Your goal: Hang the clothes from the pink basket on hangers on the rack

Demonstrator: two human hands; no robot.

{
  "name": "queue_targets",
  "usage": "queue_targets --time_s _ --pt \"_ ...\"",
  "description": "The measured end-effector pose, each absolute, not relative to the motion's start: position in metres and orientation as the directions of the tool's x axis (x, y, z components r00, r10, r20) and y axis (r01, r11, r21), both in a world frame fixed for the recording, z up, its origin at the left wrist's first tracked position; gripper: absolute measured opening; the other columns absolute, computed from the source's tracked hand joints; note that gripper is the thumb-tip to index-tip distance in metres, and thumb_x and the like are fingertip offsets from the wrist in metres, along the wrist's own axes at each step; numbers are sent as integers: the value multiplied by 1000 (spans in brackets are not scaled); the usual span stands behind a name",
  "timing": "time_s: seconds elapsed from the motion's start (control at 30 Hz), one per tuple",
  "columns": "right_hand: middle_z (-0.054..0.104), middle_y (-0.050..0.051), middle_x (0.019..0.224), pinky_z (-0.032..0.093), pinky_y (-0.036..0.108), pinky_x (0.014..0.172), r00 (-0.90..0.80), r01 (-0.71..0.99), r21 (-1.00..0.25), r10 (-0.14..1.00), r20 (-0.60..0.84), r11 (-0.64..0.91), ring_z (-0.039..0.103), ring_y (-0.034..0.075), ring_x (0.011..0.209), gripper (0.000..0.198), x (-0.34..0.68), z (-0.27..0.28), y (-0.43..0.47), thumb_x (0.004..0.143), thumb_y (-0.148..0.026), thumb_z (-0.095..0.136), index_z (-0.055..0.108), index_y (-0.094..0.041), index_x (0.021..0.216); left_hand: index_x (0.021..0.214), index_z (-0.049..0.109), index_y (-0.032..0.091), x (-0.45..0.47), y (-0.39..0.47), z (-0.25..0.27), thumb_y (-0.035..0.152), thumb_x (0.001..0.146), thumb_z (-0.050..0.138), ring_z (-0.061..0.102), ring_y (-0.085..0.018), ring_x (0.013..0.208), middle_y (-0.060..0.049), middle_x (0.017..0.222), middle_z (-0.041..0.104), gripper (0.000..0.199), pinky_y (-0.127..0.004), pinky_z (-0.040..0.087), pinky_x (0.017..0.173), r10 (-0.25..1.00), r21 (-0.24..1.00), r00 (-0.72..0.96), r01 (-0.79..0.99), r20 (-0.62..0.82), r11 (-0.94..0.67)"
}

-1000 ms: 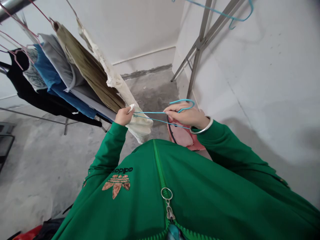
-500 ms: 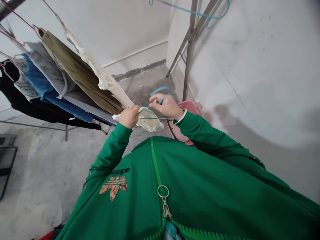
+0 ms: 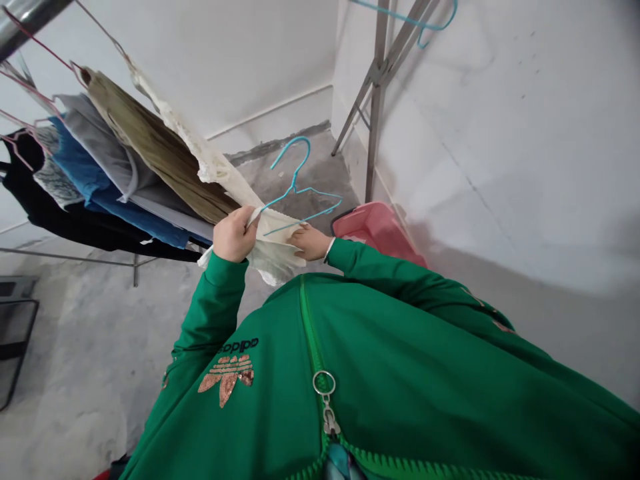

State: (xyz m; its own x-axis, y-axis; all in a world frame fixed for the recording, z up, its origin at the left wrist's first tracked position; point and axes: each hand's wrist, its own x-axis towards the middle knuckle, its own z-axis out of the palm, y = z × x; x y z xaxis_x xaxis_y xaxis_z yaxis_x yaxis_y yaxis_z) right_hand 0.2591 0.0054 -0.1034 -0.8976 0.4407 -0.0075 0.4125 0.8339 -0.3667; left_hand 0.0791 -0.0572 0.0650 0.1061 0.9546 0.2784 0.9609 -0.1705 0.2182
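Note:
My left hand (image 3: 234, 233) is closed around the bunched edge of a cream-white garment (image 3: 273, 248), with one end of a light-blue hanger (image 3: 295, 191) inside the cloth beside it. The hanger's hook points up and its far arm is bare, free of the cloth. My right hand (image 3: 313, 242) grips the garment's other side, just below the hanger's bottom bar. Part of its fingers is hidden by the cloth. Close behind my left hand hangs a white lacy garment (image 3: 200, 150).
A row of clothes hangs at the left, including olive trousers (image 3: 160, 140), a grey garment (image 3: 93, 123) and a blue one (image 3: 75, 163). A pink basket (image 3: 380, 230) stands on the floor beyond my right forearm. A metal rack leg (image 3: 373, 133) meets the floor near the wall.
My right hand has let go of the hanger's hook and moved down onto the garment's edge. The hanger now stands with its hook up, and my left hand has shifted slightly left.

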Motion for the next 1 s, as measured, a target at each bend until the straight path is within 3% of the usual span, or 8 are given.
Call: queue_targets --time_s 0.1,0.2,0.43,0.6,0.7,0.77,0.9,1.0 --pt "68 14 107 22 49 110 -879 455 -357 475 -34 816 55 28 114 35 281 -117 20 78 -23 61 65 -12 111 97 70 18 61 -62 66 41 90 47 62 -17 75 -5 84 70 33 -25 45 67 947 262 73 952 313 -160" --pt "68 15 109 28 44 107 -855 445 -416 514 66 793 57 26 110 33 313 -125 34 79 -25 60 66 -11 108 100 71 19 38 -67 61 46 89 49 62 -16 72 -5 84 71 37 -24 44 65 949 280 46 950 312 -139" --pt "69 12 94 38 51 100 -663 378 -616 666 340 691 61 23 95 21 364 -120 39 86 -36 54 64 -17 85 93 72 24 12 -74 36 48 92 46 62 -19 75 -4 77 68 35 -26 36 59 961 37 7 999 278 -19" --pt "58 13 126 47 42 100 -488 141 -785 732 475 603 55 22 119 37 368 -79 24 87 -45 56 58 -21 116 89 70 22 23 -70 32 48 93 44 60 -18 77 -6 79 65 36 -26 40 65 934 112 27 991 356 -71" --pt "47 14 141 41 47 107 -462 242 -780 776 430 577 46 24 130 57 369 -70 29 84 -46 60 48 -20 133 85 69 20 32 -66 38 50 93 43 58 -17 73 -5 75 62 40 -26 41 67 911 168 32 979 411 -111" --pt "53 15 135 40 50 108 -522 345 -730 767 373 590 48 27 127 57 369 -76 36 83 -46 61 50 -18 131 83 69 19 35 -63 42 50 93 44 56 -17 70 -5 72 59 41 -26 40 65 899 180 48 974 436 -140" --pt "68 16 108 45 47 98 -598 428 -589 704 385 686 59 26 106 35 364 -89 44 91 -41 49 65 -14 105 84 69 19 39 -59 47 48 92 46 54 -16 68 -4 70 57 38 -26 40 65 900 188 79 966 428 -175" --pt "69 13 92 47 42 88 -535 468 -544 713 454 697 62 23 92 38 354 -84 43 96 -41 38 67 -16 90 84 69 20 43 -58 45 46 92 47 54 -16 68 -4 70 56 35 -26 41 65 911 206 94 960 401 -190"
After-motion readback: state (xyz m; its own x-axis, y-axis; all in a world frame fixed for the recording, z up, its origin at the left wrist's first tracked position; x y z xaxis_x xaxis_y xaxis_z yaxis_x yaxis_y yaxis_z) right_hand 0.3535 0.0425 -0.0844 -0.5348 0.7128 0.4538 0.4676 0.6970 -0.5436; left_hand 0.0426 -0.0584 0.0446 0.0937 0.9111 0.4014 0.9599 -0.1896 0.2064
